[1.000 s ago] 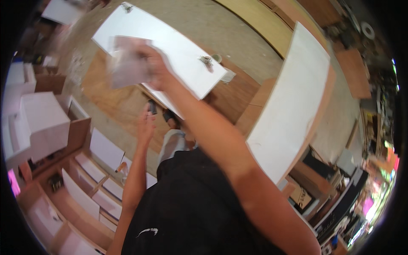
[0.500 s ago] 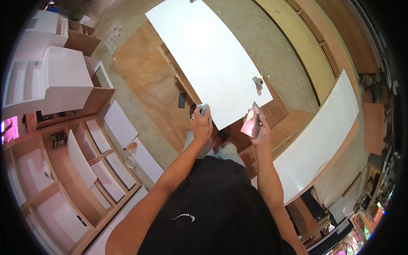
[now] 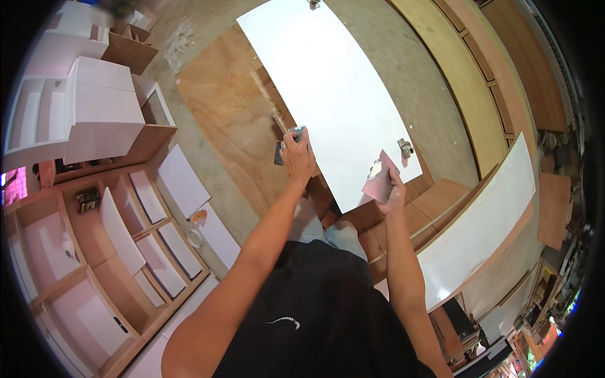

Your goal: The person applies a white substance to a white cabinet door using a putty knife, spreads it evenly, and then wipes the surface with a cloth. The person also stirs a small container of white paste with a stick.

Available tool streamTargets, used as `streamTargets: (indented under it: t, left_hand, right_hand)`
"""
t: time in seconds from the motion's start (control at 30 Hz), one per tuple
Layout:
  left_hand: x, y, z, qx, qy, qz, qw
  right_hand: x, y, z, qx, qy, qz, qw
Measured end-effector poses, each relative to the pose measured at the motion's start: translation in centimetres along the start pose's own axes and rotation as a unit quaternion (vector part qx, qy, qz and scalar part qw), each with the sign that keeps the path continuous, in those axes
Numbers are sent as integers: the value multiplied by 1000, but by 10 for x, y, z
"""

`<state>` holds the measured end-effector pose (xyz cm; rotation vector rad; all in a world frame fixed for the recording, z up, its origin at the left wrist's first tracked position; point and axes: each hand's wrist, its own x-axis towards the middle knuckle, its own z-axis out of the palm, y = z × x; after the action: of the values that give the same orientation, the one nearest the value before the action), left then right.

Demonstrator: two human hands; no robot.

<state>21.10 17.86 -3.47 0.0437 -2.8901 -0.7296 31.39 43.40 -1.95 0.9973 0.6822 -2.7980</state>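
Observation:
My left hand [image 3: 299,156] is closed on a small dark grey tool [image 3: 296,131], perhaps a scraper, at the left edge of a long white panel [image 3: 324,88]. My right hand [image 3: 391,192] grips a flat, wide metal plate [image 3: 378,179] with pale paste on it, held over the panel's near right corner. A metal fitting [image 3: 405,148] sits on the panel's right edge, and another [image 3: 313,4] at its far end. The panel rests raised above a plywood sheet [image 3: 214,107]. My legs show below the panel.
To my left are white cabinets [image 3: 101,113], a wooden frame with compartments [image 3: 94,246] and flat boards [image 3: 179,179]. A white curved-looking sheet [image 3: 479,233] on brown board lies to my right, with long yellow boards [image 3: 441,69] beyond it and stacked timber at the rim.
A second ago my right arm reached across the panel, blurred; it then drew back to the right. Since half a second ago my left hand has moved up along the panel's left edge with the tool.

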Motion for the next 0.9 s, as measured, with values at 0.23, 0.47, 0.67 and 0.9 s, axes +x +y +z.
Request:
streamTargets:
  t: [0.23,0.47,0.67,0.9]
  left_hand:
    - [86,-34,2,13,2,6,1000]
    - [165,-63,5,45,7,15,999]
    - [219,-81,6,51,23,20,998]
    - [238,-80,-54,-83,-1,71,994]
  right_hand:
    - [3,10,25,0,31,-26,999]
    - [10,27,42,34,60,-15,998]
    - [10,44,63,36,71,-40,996]
    - [0,49,96,42,56,-11,997]
